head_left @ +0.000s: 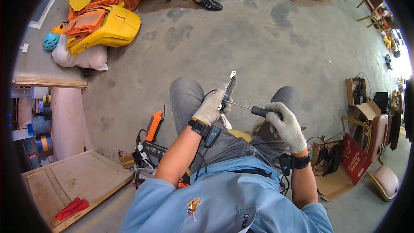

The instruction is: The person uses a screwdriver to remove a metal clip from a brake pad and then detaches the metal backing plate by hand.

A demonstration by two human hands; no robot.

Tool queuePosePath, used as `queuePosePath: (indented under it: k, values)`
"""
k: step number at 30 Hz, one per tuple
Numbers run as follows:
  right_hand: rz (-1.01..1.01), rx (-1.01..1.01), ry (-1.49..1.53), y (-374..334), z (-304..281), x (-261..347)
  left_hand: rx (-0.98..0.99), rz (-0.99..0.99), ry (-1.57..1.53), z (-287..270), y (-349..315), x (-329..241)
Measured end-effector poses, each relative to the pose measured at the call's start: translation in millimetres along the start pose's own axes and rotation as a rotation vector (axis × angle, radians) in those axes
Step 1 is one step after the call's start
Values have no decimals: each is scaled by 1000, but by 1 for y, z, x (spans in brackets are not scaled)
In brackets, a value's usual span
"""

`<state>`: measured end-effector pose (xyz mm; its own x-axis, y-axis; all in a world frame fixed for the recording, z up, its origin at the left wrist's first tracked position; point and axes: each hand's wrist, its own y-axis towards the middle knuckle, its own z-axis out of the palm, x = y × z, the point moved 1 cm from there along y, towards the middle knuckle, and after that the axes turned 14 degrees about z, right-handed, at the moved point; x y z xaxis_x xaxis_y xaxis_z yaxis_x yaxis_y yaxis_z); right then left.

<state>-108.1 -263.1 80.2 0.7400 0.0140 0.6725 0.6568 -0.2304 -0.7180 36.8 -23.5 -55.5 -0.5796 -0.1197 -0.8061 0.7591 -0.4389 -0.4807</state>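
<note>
Both my hands wear pale knitted gloves. My left hand, above my lap, is closed around a slim black part with a light metal tab at each end; it stands tilted, its upper end pointing away from me. A thin dark cable comes out beside that hand. My right hand grips a screwdriver by its black handle. The metal shaft runs left, and its tip meets the side of the black part near my left fingers. Exactly what the tip touches is too small to tell.
Left of my legs lie an orange piece and assorted black parts. A wooden board holds a red cloth. Yellow plastic shells are piled far left. A person's shoe shows ahead. An open cardboard box stands right, beside chairs.
</note>
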Motion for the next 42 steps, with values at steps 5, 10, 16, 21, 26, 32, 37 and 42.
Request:
queuePosePath:
  k: [5, 10, 16, 21, 26, 32, 37, 42]
  values:
    - [24, -27, -25, 0, 3, -2, 13, -29, -36, -1, -3, -1]
    - [-39, 23, 525, 7, -13, -14, 6, -14, -102, 10, -10, -11]
    - [-75, 146, 363, 22, -11, -16, 249, -151, -10, 22, -18, -25]
    - [-120, -63, 148, 26, 12, 5, 383, -37, 64, 21, -27, -23]
    - [-261, 18, -227, 28, 12, 11, 781, 175, 418, 37, -49, -61]
    - [-98, 192, -6, 30, 17, 11, 524, -179, -54, 8, -38, -37]
    - [16, 244, 487, 44, 24, -12, 335, 89, -255, 41, -47, -55]
    - [142, 292, 848, 51, 46, -22, 316, 409, 55, 56, -52, -52]
